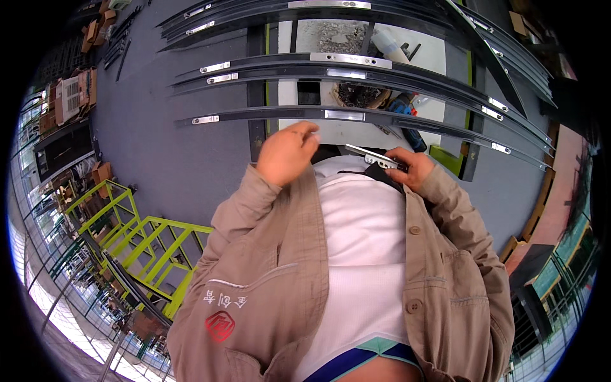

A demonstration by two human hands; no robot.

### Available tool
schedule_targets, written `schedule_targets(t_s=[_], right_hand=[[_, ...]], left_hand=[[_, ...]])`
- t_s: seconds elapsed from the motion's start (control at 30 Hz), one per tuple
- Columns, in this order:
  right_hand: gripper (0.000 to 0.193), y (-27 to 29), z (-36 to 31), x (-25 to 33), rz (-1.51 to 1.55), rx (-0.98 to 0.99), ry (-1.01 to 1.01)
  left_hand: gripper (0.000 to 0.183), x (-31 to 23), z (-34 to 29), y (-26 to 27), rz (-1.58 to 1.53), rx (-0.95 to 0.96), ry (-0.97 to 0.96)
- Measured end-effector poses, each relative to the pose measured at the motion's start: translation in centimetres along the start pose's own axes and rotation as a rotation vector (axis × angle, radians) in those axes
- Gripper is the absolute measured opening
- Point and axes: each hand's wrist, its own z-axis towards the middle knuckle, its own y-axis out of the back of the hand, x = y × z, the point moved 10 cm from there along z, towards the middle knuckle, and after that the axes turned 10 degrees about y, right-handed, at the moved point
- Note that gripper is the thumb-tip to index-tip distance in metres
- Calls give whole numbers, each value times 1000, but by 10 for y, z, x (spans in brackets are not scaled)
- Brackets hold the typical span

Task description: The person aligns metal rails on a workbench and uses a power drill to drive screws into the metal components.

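My right hand (pixel 412 168), in front of my waist, grips a silver metal lock-like fitting (pixel 375 156) with a long flat plate and small holes; its exact kind is unclear. A black piece (pixel 380 173) hangs just below it. To the left, my left hand (pixel 289 153) is raised with its fingers curled toward the thumb. Whatever may be between those fingertips is too small to make out. Just beyond both hands lies the nearest dark metal profile (pixel 267 116), which carries a silver plate (pixel 344 115) at its middle.
More dark profiles (pixel 267 71) with silver plates lie farther off across a green-framed bench. Under them are a container of screws (pixel 361 95), a blue power drill (pixel 402 104) and a white roll (pixel 389 46). A lime-green frame (pixel 149 245) stands on the left, cardboard boxes (pixel 102 172) behind it.
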Motion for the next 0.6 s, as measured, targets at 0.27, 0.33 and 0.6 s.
schedule_targets(t_s=[0.27, 0.33, 0.6], right_hand=[[42, -20, 36, 56, 104, -30, 270], [42, -20, 40, 47, 207, -93, 189], [22, -9, 37, 8, 419, -267, -5]], left_hand=[[31, 31, -1, -58, -684, 348, 164], [21, 29, -2, -46, -730, 286, 150], [16, 33, 0, -27, -952, 160, 99]])
